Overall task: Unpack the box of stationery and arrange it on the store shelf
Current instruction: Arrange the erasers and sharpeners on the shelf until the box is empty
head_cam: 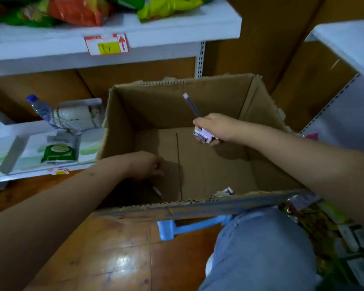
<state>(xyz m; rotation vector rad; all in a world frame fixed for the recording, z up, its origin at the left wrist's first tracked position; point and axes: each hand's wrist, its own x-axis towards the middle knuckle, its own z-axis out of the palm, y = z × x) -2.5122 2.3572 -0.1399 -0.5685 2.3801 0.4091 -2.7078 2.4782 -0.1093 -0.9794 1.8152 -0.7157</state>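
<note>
Both forearms reach from the near edge into the cardboard box [122, 114], which stands open on the wooden floor [105, 248] in front of the white store shelf [36, 127]. Right hand [215, 128], above the box floor toward its far right corner, clasps a small pink packet [203, 136] and a pen [191, 105] whose capped end points up at the far wall. Left hand [144, 165], low against the left wall, has its fingers curled around something small and pale (too dim to identify). One loose pen [158, 192] lies near the near left corner, and a scrap of packaging [228, 190] shows against the near wall. Otherwise the cardboard bottom is bare, so unpacking appears almost complete: only these last pieces remain to be lifted out. Whether earlier stock is arranged cannot be judged, since the lower shelf visibly carries a water bottle [40, 110] and green-labelled packets [58, 152], not recognisable stationery.
</note>
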